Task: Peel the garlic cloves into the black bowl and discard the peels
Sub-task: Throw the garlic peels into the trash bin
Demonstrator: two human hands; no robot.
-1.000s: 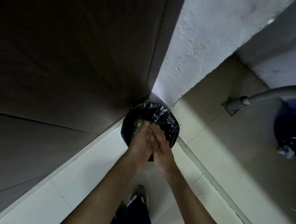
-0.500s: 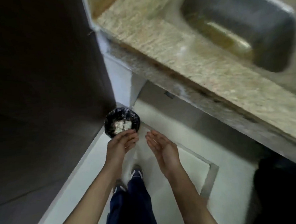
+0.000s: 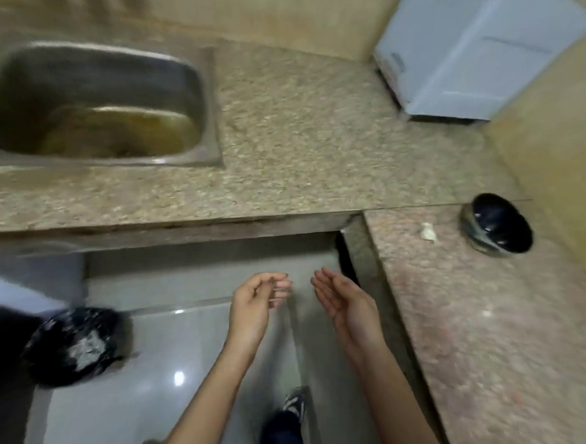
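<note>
1. Bowl (image 3: 496,223): black and glossy, upright at the far end of the side counter (image 3: 480,330), to the right of both hands and well apart from them. Its contents cannot be made out.
2. White bit (image 3: 428,231): lies on the side counter just beside the bowl, on its left. Whether it is a clove or a peel cannot be told.
3. Peels (image 3: 86,349): a pale heap inside the bin (image 3: 45,350), which is black-lined and stands on the floor (image 3: 189,348) at the left.
4. Change: a second ago both hands were pressed together directly over the bin. Half a second ago they had parted above it. Now the bin lies well off to the left and the view has swung to the counters. Judgement: the peels have been dropped and the discard step looks done. What remains is the return to the bowl, and the white bit if it is a clove.
5. Left hand (image 3: 255,303): held in the air above the floor, with fingers loosely curled. It holds nothing and touches nothing.
6. Right hand (image 3: 344,301): palm turned up, fingers nearly straight, empty, near the side counter's edge but apart from it.
7. Surroundings: a speckled main counter (image 3: 297,146) with a steel sink (image 3: 212,123) at the left and a pale blue box (image 3: 473,46) at the far right.
</note>
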